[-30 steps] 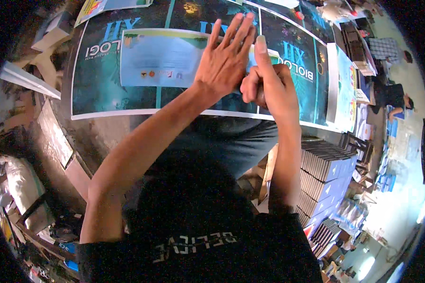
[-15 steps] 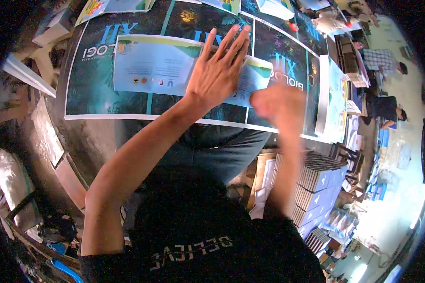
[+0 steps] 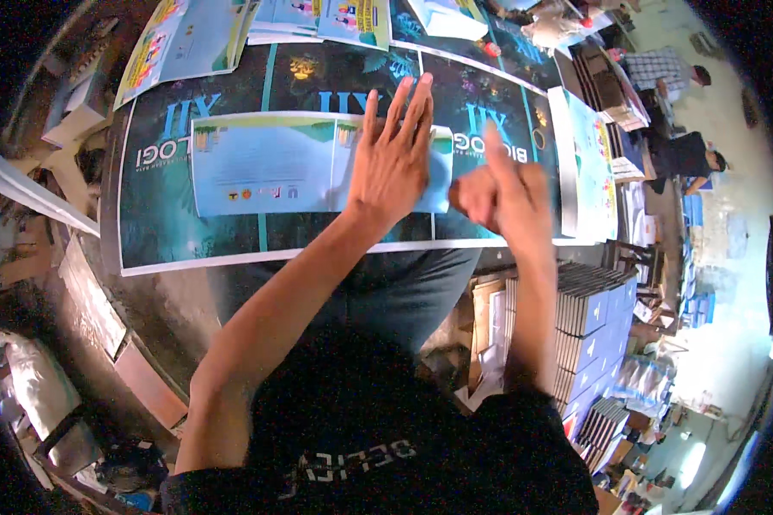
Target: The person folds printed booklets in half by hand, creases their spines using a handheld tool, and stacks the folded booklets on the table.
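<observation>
A long light blue printed paper cover (image 3: 253, 167) with a green upper edge lies on a dark printed sheet (image 3: 232, 236) that covers the work surface. My left hand (image 3: 391, 167) rests flat on the cover's right part, fingers stretched toward the far side. Just off the cover's right end is my right hand (image 3: 511, 189), slightly blurred. Its lower fingers are curled in and one digit points away from me. Whatever the curled fingers may hold is hidden.
More printed covers (image 3: 189, 43) lie along the far edge. A stack of covers (image 3: 588, 172) sits at the right end, near bound book stacks (image 3: 627, 94). Tall piles of books (image 3: 584, 330) stand at my right side. Two people (image 3: 691, 163) are farther off at right.
The whole view has shifted, so the surface appears lower. My left hand stays pressed on the cover. My right hand has moved from the cover's lower right corner to just beyond its right end.
</observation>
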`<state>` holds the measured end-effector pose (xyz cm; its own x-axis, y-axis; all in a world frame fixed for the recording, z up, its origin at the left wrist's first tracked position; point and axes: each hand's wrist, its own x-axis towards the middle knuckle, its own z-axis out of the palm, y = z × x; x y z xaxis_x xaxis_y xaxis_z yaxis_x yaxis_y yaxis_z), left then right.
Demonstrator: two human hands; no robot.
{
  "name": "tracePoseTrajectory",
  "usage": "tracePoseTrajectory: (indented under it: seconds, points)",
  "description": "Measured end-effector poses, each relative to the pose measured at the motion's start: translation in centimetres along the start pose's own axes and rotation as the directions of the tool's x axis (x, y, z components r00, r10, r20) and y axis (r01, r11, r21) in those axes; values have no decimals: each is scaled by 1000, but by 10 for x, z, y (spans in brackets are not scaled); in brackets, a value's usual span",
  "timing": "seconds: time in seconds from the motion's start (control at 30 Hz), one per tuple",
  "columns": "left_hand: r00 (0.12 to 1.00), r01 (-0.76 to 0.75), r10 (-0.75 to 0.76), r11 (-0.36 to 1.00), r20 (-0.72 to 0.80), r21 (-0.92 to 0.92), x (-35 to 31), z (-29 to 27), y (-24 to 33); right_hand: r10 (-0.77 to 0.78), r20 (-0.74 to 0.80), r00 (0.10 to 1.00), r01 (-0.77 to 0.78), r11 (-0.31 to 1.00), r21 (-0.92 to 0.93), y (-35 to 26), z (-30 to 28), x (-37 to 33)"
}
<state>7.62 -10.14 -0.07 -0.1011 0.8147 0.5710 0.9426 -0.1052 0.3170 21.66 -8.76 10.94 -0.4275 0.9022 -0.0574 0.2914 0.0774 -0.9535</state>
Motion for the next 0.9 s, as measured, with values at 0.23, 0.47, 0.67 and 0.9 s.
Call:
tracePoseTrajectory:
  seconds: [0.23, 0.47, 0.67, 0.9]
  points:
    - [997, -4, 2, 1000, 83, 26, 9, -5, 1, 76, -171, 982, -86, 995, -56, 34, 3, 4]
    - [996, -2, 1, 1000, 94, 9, 22, -21, 2, 45, -113, 993, -31, 991, 127, 27, 0, 8]
    - [996, 64, -51, 976, 68, -208, 3, -27, 1, 114, 48, 992, -112, 993, -46, 34, 1, 0]
    - [995, 76, -63, 983, 79, -168, 1, -28, 9, 141, 55, 989, -131, 979, -158, 28, 0, 4]
